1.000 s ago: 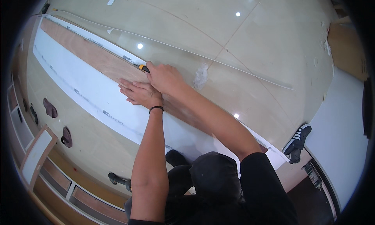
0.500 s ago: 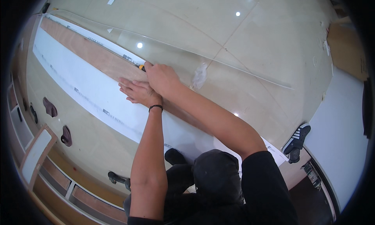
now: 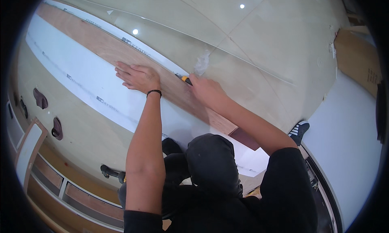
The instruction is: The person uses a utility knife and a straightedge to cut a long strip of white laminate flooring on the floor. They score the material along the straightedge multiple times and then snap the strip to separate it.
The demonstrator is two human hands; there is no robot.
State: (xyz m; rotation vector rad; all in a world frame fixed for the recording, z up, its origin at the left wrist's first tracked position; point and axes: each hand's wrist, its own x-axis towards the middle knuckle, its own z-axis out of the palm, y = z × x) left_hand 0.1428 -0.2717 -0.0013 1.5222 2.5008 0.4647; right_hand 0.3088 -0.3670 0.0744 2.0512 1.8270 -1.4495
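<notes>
A long, narrow wooden board (image 3: pixel 97 42) lies lengthwise over a white protective-faced sheet (image 3: pixel 77 63) on the floor. My left hand (image 3: pixel 139 77) presses flat on the board, fingers stretched and reaching over its near edge onto the white surface. A black cord circles that wrist. Farther right, my right hand (image 3: pixel 207 91) grips a yellow and black utility knife (image 3: pixel 186 80). Its tip points left and meets the white sheet along the board's far edge; how deep the blade sits cannot be seen.
A thin pale strip (image 3: pixel 174 28) curves across the tiles beyond the sheet, near crumpled clear plastic (image 3: pixel 201 62). Brown slippers (image 3: pixel 57 128) and a cabinet frame (image 3: pixel 30 152) are at left. A cardboard box (image 3: pixel 356 61), a white panel (image 3: pixel 344 140) and a dark striped shoe (image 3: pixel 299 131) are at right.
My right hand has slid right and nearer along the board's far edge with the utility knife, away from my left hand. The left stays flat on the board. The whole view has shifted slightly.
</notes>
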